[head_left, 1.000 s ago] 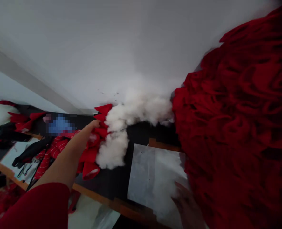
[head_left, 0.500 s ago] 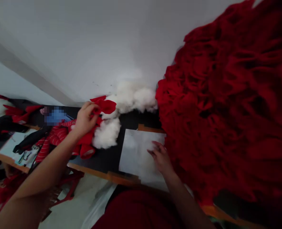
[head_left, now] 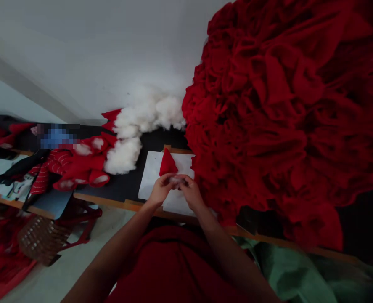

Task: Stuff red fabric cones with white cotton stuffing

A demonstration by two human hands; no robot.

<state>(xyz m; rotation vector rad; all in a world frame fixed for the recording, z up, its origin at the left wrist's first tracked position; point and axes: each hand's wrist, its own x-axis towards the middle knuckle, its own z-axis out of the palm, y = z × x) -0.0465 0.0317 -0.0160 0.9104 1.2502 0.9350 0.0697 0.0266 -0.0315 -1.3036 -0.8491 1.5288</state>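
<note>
Above the white sheet (head_left: 148, 179) my left hand (head_left: 161, 189) and my right hand (head_left: 191, 191) meet, fingers closed round the near end of a red cone-shaped cloth piece (head_left: 167, 163). Its tip points away from me, toward the wall. Something pale, perhaps stuffing, shows between the fingertips; blur hides its detail. White fluffy stuffing (head_left: 123, 155) lies on the black table to the left of the sheet.
A tall heap of red cloth (head_left: 252, 139) fills the right side. Red stuffed pieces (head_left: 87, 162) lie at the left, beyond them a person in blue, pixelated (head_left: 58, 136). Green fabric (head_left: 296, 269) hangs below the table's front edge at the right.
My left hand has come right from the stuffing to the sheet, and both hands now meet at a red cone-shaped piece. The view has shifted to the right.
</note>
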